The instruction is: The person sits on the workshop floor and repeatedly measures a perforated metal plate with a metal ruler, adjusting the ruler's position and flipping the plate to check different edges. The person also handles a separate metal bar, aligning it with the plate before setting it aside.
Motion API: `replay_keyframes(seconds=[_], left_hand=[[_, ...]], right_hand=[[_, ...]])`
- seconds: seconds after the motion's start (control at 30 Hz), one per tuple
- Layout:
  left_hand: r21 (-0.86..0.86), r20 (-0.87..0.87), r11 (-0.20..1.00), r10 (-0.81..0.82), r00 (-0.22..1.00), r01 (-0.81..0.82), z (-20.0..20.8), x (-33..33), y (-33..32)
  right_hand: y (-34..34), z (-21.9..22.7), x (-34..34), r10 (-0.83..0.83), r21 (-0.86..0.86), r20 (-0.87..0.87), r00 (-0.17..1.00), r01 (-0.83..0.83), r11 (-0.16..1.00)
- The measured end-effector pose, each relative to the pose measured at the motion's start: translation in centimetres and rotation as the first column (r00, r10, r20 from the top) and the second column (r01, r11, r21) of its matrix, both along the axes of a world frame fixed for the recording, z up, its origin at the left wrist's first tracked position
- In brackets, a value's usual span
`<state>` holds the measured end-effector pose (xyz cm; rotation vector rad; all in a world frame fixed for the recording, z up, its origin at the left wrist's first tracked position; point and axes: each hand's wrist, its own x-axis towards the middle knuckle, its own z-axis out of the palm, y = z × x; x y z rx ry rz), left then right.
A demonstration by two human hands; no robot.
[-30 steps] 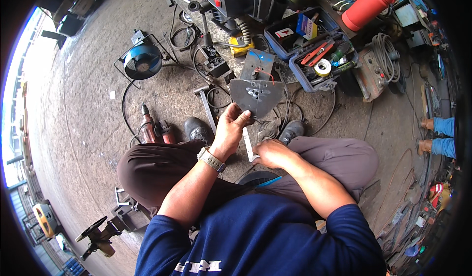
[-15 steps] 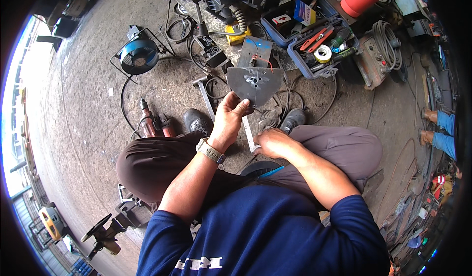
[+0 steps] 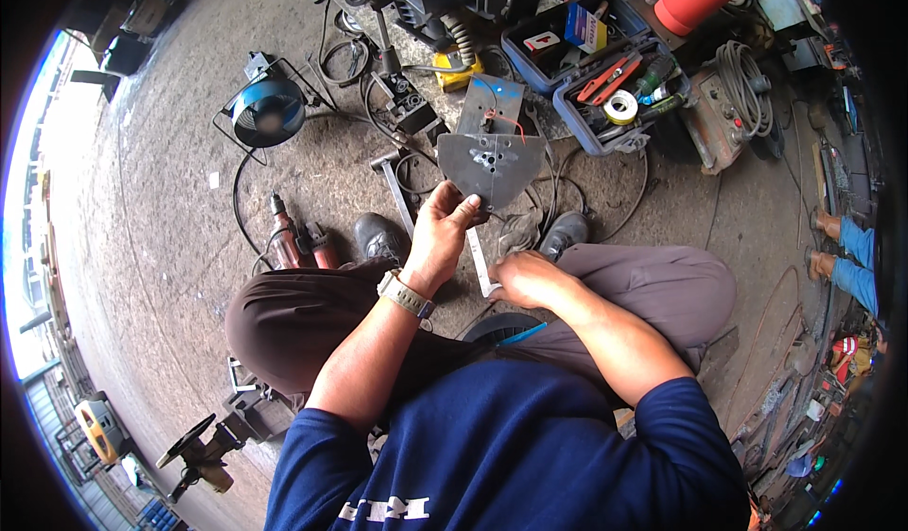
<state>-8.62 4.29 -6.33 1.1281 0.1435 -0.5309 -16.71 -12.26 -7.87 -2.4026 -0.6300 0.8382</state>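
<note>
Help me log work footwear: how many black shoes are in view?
2. One black, round-toed shoe is left of the bare left hand; the second shoe is ahead and right of the bare right hand. Others may be hidden.

We are looking at a metalworking workshop, judging by the stained concrete floor, the red power tool lying on it and the open toolbox with its roll of tape. Around us we also see a coiled grey cable, a blue fan, a drilled metal plate and, along the right edge, scattered scraps.
</note>
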Motion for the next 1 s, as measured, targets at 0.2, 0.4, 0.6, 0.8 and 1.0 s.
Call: replay_keyframes(seconds=[0.2, 0.4, 0.6, 0.8, 1.0], left_hand=[[-0.009, -0.018, 1.000, 0.010, 1.000, -0.010, 0.05, 0.02, 0.00], [-0.007, -0.018, 1.000, 0.010, 1.000, -0.011, 0.31, 0.05, -0.05], [-0.002, -0.020, 1.000, 0.012, 1.000, -0.013, 0.57, 0.03, -0.10], [-0.007, -0.017, 1.000, 0.009, 1.000, -0.009, 0.34, 0.04, -0.05], [-0.016, -0.019, 1.000, -0.002, 1.000, 0.002, 0.13, 0.07, 0.01]], right_hand=[[0.08, -0.06, -0.01, -0.004, -0.010, -0.006, 1.000, 0.004, 1.000], [0.02, 0.13, 0.11, 0.003, -0.011, -0.010, 1.000, -0.003, 1.000], [0.05, -0.07, 0.06, 0.003, -0.016, -0.014, 1.000, -0.003, 1.000], [0.05, -0.16, 0.02, 0.002, -0.008, 0.000, 1.000, -0.002, 1.000], [0.09, -0.08, 0.03, -0.001, -0.013, -0.003, 1.000, 0.001, 1.000]])
